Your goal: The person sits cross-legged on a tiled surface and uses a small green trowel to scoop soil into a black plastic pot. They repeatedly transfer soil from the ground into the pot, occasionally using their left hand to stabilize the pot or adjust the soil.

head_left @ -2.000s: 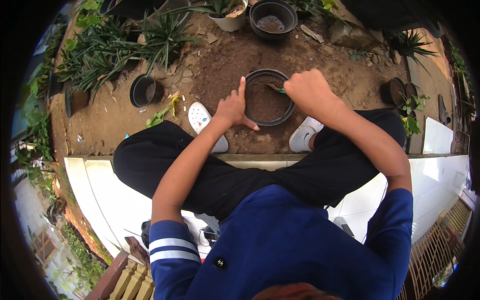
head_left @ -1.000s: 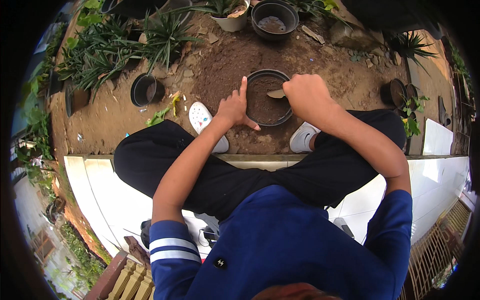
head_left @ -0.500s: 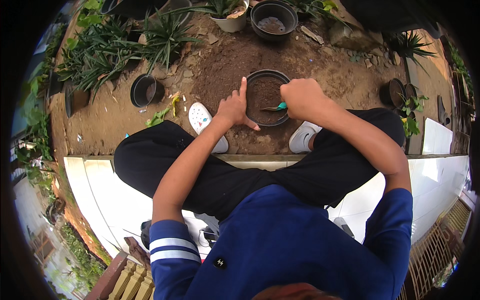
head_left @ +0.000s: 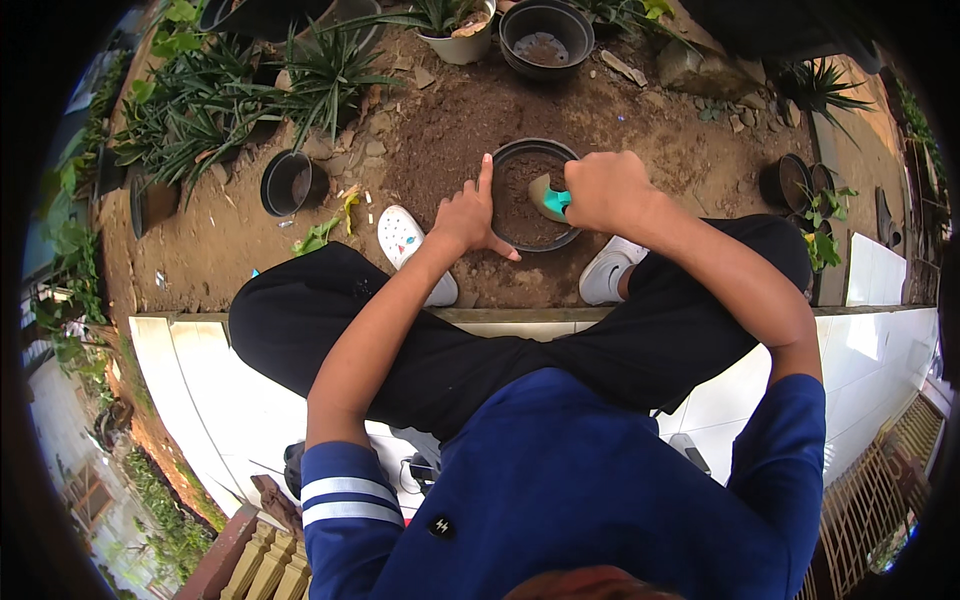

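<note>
Left hand [head_left: 463,218]: against the left rim of the black pot [head_left: 530,148], with thumb and forefinger spread wide.
Pot: on bare ground [head_left: 240,238], just beyond the tiled ledge's [head_left: 220,360] far edge, with soil [head_left: 515,192] inside.
Trowel [head_left: 549,201]: within the pot's right half, green near the grip.
Right hand [head_left: 610,190]: clamped around the trowel's handle.

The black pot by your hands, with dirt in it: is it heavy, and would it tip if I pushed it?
The black pot is probably heavy for its size, since soil covers its inside. A gentle push likely wouldn't tip it: it seems to stand upright on the ground, with the left hand against its rim.
</note>
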`<move>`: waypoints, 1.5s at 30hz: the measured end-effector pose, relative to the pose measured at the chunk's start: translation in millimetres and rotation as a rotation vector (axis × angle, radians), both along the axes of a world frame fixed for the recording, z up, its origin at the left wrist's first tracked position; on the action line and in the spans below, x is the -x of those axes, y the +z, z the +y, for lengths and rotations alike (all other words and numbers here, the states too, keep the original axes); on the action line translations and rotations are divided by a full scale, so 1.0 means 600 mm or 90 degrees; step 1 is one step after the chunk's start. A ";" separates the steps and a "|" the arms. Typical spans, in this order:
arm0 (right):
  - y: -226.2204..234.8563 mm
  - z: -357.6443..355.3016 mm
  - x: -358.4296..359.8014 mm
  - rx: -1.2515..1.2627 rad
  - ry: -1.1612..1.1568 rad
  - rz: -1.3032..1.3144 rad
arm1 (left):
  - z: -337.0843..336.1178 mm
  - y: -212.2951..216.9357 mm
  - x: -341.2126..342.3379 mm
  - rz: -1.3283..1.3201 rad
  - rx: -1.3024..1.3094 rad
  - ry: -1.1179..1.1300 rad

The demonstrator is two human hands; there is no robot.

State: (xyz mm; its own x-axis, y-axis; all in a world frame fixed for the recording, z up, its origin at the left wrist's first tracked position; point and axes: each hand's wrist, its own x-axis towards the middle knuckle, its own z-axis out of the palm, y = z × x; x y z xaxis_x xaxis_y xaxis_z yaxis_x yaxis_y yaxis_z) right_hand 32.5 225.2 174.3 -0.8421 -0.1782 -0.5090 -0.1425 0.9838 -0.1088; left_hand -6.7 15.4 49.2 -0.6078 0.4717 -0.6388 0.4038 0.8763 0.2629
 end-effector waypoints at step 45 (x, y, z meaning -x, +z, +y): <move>0.054 0.032 0.033 0.032 -0.075 -0.056 | -0.007 -0.017 0.000 0.019 0.002 -0.007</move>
State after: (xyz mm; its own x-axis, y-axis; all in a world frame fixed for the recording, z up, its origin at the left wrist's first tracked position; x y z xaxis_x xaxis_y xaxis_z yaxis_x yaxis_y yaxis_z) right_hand 12.7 244.2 206.7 -0.8116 -0.1085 -0.5740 -0.0148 0.9861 -0.1655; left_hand -6.8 11.3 38.9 -0.6212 0.4760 -0.6225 0.4207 0.8728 0.2475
